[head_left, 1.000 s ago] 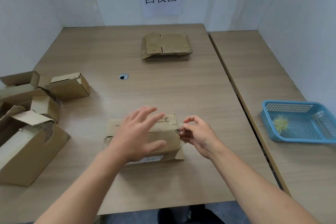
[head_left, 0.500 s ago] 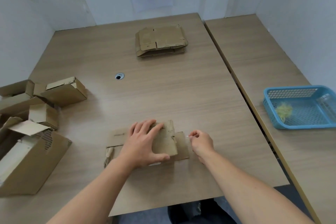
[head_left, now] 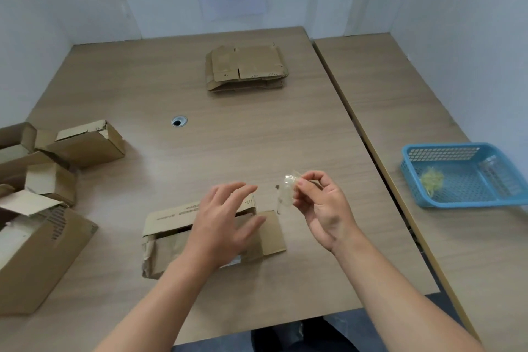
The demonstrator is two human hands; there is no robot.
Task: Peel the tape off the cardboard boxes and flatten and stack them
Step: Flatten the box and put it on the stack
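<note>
Left of blue basket (head_left: 468, 203) — right hand (head_left: 323, 208) pinches tape (head_left: 285, 194), left hand (head_left: 225, 223) spread over box (head_left: 168, 217).

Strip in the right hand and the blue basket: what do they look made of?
The strip looks like clear plastic tape: glossy, see-through, crumpled, pinched in the right hand. The blue basket looks like moulded plastic: one even colour, grid of small holes in walls and floor.

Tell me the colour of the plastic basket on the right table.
The basket is light blue; head view.

Two hands (head_left: 225, 223) (head_left: 323, 208), one tape strip (head_left: 285, 194), one basket (head_left: 471, 203).
</note>
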